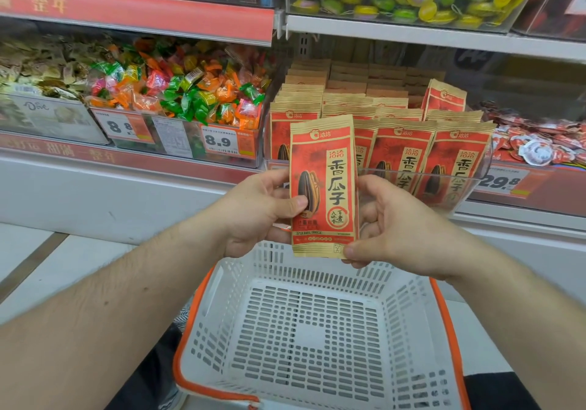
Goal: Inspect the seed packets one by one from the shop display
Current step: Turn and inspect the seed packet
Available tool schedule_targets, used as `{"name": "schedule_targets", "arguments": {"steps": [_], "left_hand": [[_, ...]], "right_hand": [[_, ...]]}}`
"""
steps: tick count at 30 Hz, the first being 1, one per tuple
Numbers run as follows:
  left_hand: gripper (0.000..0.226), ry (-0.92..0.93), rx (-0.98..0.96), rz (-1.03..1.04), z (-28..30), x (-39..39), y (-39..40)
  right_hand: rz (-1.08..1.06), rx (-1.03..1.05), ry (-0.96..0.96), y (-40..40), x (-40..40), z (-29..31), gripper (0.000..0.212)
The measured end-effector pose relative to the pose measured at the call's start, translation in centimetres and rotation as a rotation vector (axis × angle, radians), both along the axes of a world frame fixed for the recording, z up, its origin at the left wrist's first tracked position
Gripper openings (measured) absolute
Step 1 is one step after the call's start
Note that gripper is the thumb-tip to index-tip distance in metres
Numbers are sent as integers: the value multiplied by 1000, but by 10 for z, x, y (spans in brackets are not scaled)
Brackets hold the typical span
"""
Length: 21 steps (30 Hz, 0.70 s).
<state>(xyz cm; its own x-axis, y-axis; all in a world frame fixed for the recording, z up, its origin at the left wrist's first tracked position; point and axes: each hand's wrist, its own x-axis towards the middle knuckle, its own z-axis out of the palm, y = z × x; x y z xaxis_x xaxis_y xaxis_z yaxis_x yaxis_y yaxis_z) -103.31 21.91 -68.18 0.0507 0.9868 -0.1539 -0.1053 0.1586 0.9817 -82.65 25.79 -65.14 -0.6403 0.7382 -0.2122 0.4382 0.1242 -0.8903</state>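
A red and tan seed packet [326, 168] with a sunflower seed picture stands upright in front of me, its printed face toward the camera. My left hand [253, 209] grips its left edge, thumb on the front. My right hand [390, 228] pinches its lower right corner, fingers behind. Behind it, rows of the same seed packets [402, 143] stand in a clear display bin [469, 184] on the shelf.
A white basket with an orange rim [440, 308] sits below my hands, nothing in it. Bins of wrapped candies [190, 92] fill the shelf to the left, red-white sweets [539, 146] to the right. Price tags line the shelf edges.
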Motion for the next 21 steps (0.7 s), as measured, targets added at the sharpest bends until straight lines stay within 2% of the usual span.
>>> {"name": "schedule_targets", "arguments": {"steps": [4, 8, 11, 12, 14, 17, 18, 21], "left_hand": [[32, 56, -8, 60, -3, 4, 0], [25, 139, 13, 83, -2, 12, -1], [58, 161, -10, 80, 0, 18, -4], [57, 161, -13, 85, 0, 18, -4], [48, 156, -33, 66, 1, 17, -4], [51, 167, -37, -23, 1, 16, -5], [54, 179, -35, -69, 1, 17, -6], [57, 182, -34, -192, 1, 21, -9]], "right_hand": [[-34, 34, -9, -5, -5, -1, 77], [4, 269, -166, -6, -8, -9, 73], [78, 325, -201, -6, -10, -15, 69], [102, 317, -203, -5, -9, -16, 69], [128, 281, -155, -1, -5, -16, 56], [31, 265, 61, 2, -4, -14, 15], [-18, 300, 116, 2, -5, -13, 11], [-96, 398, 152, -1, -9, -13, 17]]}}
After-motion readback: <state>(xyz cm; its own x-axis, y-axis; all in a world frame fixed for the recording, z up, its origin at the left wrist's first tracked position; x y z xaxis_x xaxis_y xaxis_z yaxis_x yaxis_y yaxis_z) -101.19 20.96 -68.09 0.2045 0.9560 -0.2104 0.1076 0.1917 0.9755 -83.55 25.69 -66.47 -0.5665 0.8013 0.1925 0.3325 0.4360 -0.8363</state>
